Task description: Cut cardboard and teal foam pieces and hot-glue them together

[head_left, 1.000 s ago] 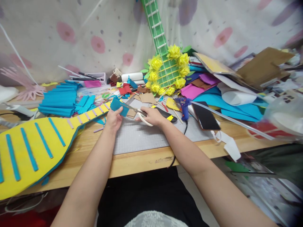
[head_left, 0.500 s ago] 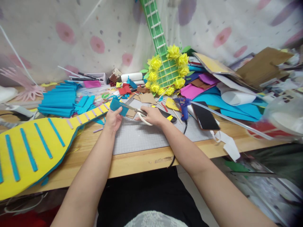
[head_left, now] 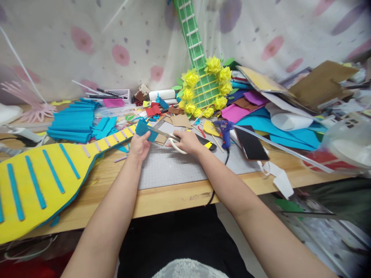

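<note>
My left hand pinches a small blue piece of crepe paper above the left edge of the grey cutting mat. In my right hand is a pair of scissors with white handles, its blades pointing left and meeting the paper's right side. How far the blades are parted is too small to tell. Brown cardboard pieces lie just beyond the scissors. To the left rests a yellow guitar-shaped cutout with blue strips, its narrow neck reaching toward my left hand.
A blue glue gun and a black phone lie right of my hands. Behind stands a green paper guitar ringed with yellow flowers. Folded blue crepe paper is at left, and a clear plastic container at right.
Both hands, the blue paper and the scissors stay nearly in place. The whole view has shifted very slightly.
</note>
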Motion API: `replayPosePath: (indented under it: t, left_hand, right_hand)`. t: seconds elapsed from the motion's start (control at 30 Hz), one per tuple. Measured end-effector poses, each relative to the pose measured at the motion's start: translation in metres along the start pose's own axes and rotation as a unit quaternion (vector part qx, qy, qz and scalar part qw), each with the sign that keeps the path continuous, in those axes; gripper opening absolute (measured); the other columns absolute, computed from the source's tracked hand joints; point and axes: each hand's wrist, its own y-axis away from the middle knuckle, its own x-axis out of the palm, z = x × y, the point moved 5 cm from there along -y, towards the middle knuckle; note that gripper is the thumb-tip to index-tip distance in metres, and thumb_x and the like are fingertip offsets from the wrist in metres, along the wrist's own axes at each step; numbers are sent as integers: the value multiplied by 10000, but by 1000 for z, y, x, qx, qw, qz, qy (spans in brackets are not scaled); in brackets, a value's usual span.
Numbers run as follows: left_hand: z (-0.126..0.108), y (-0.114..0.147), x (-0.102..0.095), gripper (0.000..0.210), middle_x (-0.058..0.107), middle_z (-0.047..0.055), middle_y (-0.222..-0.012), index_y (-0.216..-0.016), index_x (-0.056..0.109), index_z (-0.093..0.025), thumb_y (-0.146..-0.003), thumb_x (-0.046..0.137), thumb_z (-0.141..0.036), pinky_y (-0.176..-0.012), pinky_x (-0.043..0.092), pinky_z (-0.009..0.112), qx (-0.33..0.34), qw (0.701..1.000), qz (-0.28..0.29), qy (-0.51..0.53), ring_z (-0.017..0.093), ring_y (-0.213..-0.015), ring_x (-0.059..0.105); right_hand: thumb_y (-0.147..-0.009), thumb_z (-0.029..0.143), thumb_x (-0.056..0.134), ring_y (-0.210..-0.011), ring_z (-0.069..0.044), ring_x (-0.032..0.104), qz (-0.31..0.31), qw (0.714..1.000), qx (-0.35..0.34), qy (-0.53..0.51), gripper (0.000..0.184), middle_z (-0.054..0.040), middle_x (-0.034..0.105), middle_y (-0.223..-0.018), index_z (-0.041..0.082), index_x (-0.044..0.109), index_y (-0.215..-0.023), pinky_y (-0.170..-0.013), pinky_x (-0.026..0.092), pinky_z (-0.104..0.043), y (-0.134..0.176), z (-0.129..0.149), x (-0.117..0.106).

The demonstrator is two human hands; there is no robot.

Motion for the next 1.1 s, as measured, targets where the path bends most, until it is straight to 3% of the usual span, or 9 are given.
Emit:
replayPosePath:
  t: [0.5,0.8,1.1]
  left_hand:
    - [2,1,0,455,718,33,-938,-1002,646,-208,-568,779,-175,-844,507,309,-12,1000,1,-5,189,-893,658]
    - [6,7,11,536,714,41,-940,-1056,616,-205,-547,776,-151,-856,502,334,-10,1000,17,-16,203,-923,649]
    - [8,9,13,565,708,40,-968,-1075,597,-210,-540,769,-148,-891,488,350,-22,1000,22,-4,220,-1012,622]
  right_hand:
    - [-735,634,524,-620,-125,475,-2,1000,7,-12,438,-2,586,-654,201,587,-717,-561,227,-236,-1,-5,0]
    - [-715,673,520,-653,-134,496,45,999,7,-27,468,-3,621,-756,214,564,-793,-570,262,-221,2,1,2]
    - [-737,661,492,-614,-125,466,11,1000,15,-4,459,-1,597,-692,208,565,-729,-555,237,-231,1,0,1]
